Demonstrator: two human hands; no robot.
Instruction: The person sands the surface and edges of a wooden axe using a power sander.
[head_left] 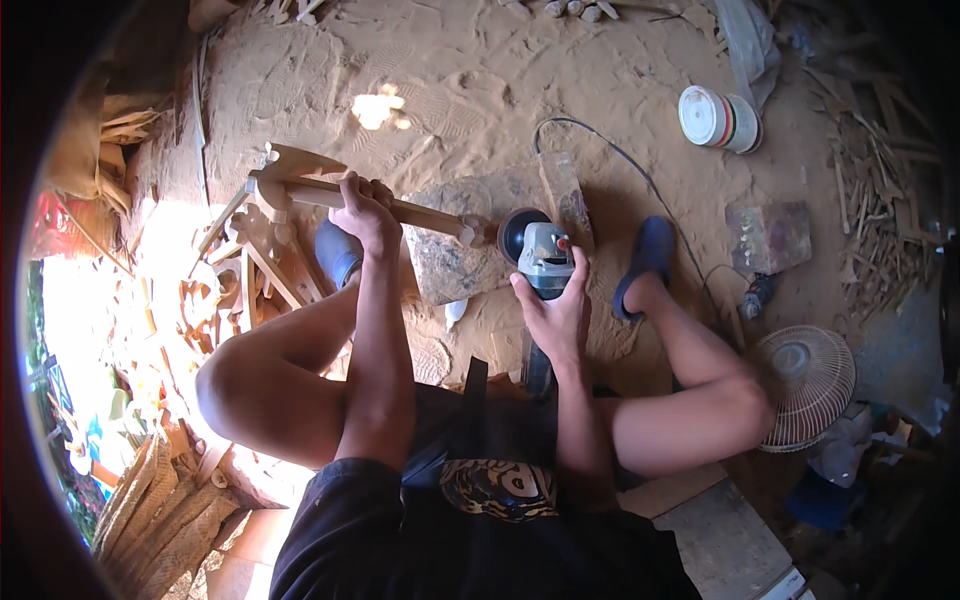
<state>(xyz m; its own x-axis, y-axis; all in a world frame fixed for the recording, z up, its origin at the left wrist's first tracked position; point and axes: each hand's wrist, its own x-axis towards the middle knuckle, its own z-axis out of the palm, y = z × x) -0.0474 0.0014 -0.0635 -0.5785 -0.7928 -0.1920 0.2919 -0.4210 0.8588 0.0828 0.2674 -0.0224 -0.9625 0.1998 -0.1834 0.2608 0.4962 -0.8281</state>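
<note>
My left hand (366,208) is closed round a long carved wooden piece (430,216). Its far-left end carries a curved, axe-like head (296,160), and its right end is rounded. In my right hand (562,312) is an angle grinder (547,248), gripped near its head with the fingers wrapped about the body. The grinder's round sanding disc (517,232) faces the rounded end of the wood, very close to it; whether they touch I cannot tell. Beneath both lies a large rough stone block (450,275).
Wood offcuts (265,265) heap up on the left in bright sunlight. A white bucket (704,117), a squarish block (770,236) and a round fan (803,386) stand on the right. A dark cable (625,155) crosses the sandy ground. My sandalled feet flank the stone.
</note>
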